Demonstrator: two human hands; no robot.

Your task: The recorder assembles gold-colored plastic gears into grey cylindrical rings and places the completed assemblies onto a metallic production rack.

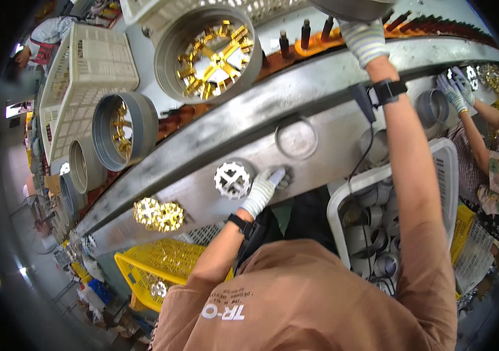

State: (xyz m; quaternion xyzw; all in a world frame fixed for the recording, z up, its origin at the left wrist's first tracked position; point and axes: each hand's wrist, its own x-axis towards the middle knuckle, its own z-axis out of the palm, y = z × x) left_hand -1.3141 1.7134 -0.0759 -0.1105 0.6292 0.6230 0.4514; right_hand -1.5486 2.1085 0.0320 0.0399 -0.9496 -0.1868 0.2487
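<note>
Head view. I am resting my gloved left hand (264,188) on the grey metal bench (319,126), fingers lying flat and loose, gripping nothing. The white toothed wheel (232,179) is lying flat on the bench just to the left of that hand; whether the fingers are touching its rim I cannot tell. Further left along the bench edge, two gold toothed wheels (158,214) are lying side by side, well apart from the hand.

I am stretching my right arm up across the bench, a black watch (389,90) on the wrist. The gloved right hand (365,38) is reaching up to the grey drum (351,8) at the top edge; the fingers are hidden there, so I cannot tell whether they are clenching it.

Behind the bench, a large grey ring (209,54) is holding gold parts, with a smaller ring (123,130) to its left. A white crate (443,161) of grey cylinders is sitting under my right arm, and a yellow basket (150,269) below my left. At far right, another person's gloved hand (455,89) is working at the bench.
</note>
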